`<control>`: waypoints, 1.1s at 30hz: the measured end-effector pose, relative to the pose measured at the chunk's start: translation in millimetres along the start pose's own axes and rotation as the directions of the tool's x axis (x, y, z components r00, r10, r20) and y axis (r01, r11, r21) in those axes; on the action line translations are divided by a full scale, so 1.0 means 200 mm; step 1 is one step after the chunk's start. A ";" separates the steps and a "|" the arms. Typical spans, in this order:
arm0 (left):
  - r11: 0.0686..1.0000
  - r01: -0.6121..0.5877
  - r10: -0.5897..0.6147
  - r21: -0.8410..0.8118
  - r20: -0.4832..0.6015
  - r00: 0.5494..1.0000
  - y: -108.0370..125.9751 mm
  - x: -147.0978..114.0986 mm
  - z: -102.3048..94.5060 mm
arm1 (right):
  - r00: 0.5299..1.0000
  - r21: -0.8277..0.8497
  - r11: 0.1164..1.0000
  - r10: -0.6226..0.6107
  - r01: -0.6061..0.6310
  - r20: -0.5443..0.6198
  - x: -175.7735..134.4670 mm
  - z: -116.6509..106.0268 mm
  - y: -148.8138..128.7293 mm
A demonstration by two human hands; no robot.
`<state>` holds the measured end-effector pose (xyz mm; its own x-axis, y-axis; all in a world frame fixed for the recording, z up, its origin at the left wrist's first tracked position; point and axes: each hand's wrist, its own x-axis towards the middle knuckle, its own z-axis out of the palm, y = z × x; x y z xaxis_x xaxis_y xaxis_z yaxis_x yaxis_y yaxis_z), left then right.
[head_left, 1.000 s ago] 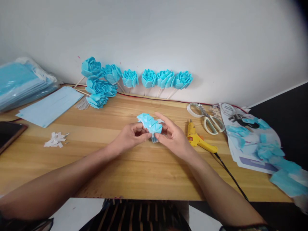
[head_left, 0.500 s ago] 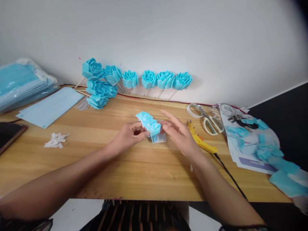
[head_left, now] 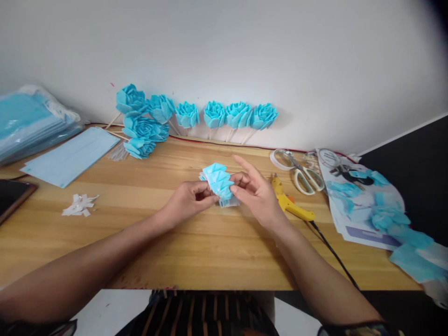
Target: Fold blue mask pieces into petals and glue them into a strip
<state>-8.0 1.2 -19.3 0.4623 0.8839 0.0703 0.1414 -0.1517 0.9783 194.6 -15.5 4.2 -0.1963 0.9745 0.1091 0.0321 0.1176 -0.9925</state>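
A pleated strip of light blue fabric [head_left: 217, 179] is held above the middle of the table, its folds overlapping like petals. My left hand [head_left: 191, 200] pinches its left and lower edge between thumb and fingers. On the right side, the thumb and index finger of my right hand [head_left: 257, 193] close on the strip's edge, while another finger points away from it. Beneath the strip, a pale folded piece [head_left: 229, 201] shows in part; whether it is joined to the strip I cannot tell.
Blue fabric flowers on sticks [head_left: 214, 115] lean against the wall. To the right lie a yellow glue gun [head_left: 296, 208], scissors [head_left: 304, 175] and blue scraps on paper [head_left: 367, 235]. Leftward are flat blue sheets [head_left: 72, 156], a packed stack [head_left: 31, 121], white clippings [head_left: 80, 205] and a phone [head_left: 14, 196].
The pleated strip has turned a little, with its folds now facing me more fully. My right fingers have come in closer on its right edge.
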 end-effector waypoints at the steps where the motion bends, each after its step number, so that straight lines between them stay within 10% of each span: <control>1: 1.000 0.009 -0.009 -0.007 0.000 1.000 0.00 0.00 0.00 | 1.000 0.001 1.000 -0.004 0.004 -0.007 0.00 0.00 0.00; 19: 0.882 0.030 -0.096 -0.470 -0.117 0.989 0.01 0.02 -0.05 | 1.000 0.074 0.997 0.010 -0.011 0.016 0.00 0.00 -0.01; 33: 0.955 0.033 -0.082 -0.294 -0.156 0.984 0.03 0.02 -0.06 | 0.954 0.146 0.988 -0.003 0.049 -0.298 0.09 -0.14 -0.04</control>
<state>-16.5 9.1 -10.6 0.3069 0.9516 0.0189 -0.1070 0.0148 0.9942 219.1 5.9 16.1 0.1049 0.9868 0.1232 -0.1207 0.1356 -0.9834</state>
